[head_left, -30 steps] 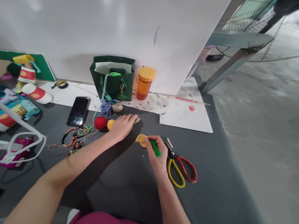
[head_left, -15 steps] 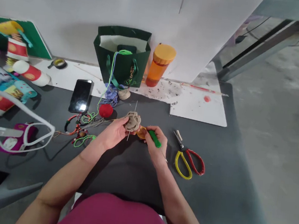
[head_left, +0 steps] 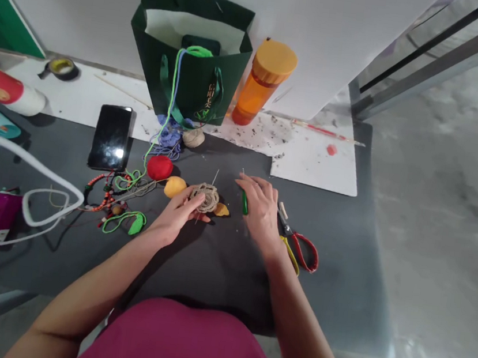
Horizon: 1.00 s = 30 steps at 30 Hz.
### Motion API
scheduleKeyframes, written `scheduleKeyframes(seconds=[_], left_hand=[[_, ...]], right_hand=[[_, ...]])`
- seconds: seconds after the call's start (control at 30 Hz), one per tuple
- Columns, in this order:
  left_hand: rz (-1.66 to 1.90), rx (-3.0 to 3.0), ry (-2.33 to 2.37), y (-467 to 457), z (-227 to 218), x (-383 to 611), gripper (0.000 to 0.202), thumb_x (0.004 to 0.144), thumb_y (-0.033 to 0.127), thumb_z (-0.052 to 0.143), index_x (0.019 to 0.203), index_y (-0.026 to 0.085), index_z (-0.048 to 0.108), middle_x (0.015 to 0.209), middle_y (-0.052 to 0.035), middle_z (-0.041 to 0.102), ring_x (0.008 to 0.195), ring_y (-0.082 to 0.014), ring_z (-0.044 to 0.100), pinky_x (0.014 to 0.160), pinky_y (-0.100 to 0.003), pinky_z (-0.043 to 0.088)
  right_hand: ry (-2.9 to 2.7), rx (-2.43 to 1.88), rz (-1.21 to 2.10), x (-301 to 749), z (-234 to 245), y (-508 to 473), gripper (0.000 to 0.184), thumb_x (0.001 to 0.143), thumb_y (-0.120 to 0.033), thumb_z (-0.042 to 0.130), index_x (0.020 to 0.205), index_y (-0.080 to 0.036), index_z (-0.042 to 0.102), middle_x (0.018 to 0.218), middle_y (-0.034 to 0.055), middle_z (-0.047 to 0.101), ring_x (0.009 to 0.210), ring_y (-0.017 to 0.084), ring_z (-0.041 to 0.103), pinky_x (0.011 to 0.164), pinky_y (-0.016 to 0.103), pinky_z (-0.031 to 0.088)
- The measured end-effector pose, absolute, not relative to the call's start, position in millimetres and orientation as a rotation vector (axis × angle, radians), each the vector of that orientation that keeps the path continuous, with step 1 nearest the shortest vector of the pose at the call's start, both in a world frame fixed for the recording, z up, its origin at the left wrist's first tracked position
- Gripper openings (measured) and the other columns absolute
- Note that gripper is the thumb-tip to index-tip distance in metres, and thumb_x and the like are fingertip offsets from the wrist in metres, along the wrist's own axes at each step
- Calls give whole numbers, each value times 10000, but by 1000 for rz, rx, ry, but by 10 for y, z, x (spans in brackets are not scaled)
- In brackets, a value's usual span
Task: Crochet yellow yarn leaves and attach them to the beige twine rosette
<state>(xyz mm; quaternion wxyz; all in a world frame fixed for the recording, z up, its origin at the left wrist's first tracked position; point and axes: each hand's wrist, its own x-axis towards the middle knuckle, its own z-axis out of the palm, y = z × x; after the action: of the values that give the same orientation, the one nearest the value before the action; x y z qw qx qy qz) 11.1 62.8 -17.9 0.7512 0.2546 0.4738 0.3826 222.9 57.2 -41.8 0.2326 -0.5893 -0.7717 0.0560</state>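
Note:
My left hand (head_left: 179, 213) pinches a beige crocheted flower (head_left: 205, 199) between thumb and fingers. A thin metal needle (head_left: 215, 177) sticks out above and below the flower. Just right of it is a small mustard crocheted piece (head_left: 221, 210); whether the two are joined I cannot tell. My right hand (head_left: 262, 208) is palm down near the table, its fingers closed on a green-handled crochet hook (head_left: 245, 203), with the metal end pointing away from me. A yellow yarn ball (head_left: 174, 187) and a red ball (head_left: 159, 167) lie beside my left hand.
Scissors (head_left: 307, 252) lie beside my right wrist. At the back stand a dark green paper bag (head_left: 190, 80) and an orange bottle (head_left: 259, 83). A phone (head_left: 111, 137), beaded cords (head_left: 100, 191) and a green crocheted leaf (head_left: 137, 223) lie left. A white cable (head_left: 48, 170) loops in front.
My right hand has moved away from the flower and turned palm down, and the hook now points away from me. The mustard piece is out of its fingers. The view has shifted.

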Motion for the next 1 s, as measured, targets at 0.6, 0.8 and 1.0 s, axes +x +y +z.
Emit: scheduleKeyframes(seconds=[0.6, 0.8, 1.0], left_hand=[[789, 405, 948, 675, -157, 12, 385, 747, 280, 868, 1053, 141, 680, 1035, -82, 744, 944, -221, 723, 771, -326, 614], [806, 386, 924, 660, -195, 12, 383, 710, 293, 907, 974, 126, 685, 938, -52, 743, 837, -166, 711, 775, -309, 613], [742, 390, 909, 659, -216, -6, 390, 734, 310, 891, 1030, 138, 704, 990, -69, 761, 862, -177, 722, 821, -331, 609]], right_hand=[[-1943, -1635, 282, 1914, -230, 355, 132, 998, -290, 574, 988, -203, 673, 880, 73, 727, 843, 245, 595, 772, 375, 453], [-1867, -1605, 387, 1816, -221, 349, 147, 992, -290, 586, 1067, -213, 687, 867, 62, 736, 819, 230, 626, 770, 384, 482], [-1531, -1584, 601, 1590, -196, 373, 175, 999, -238, 520, 1086, -251, 671, 952, 44, 763, 829, 184, 714, 718, 330, 574]])
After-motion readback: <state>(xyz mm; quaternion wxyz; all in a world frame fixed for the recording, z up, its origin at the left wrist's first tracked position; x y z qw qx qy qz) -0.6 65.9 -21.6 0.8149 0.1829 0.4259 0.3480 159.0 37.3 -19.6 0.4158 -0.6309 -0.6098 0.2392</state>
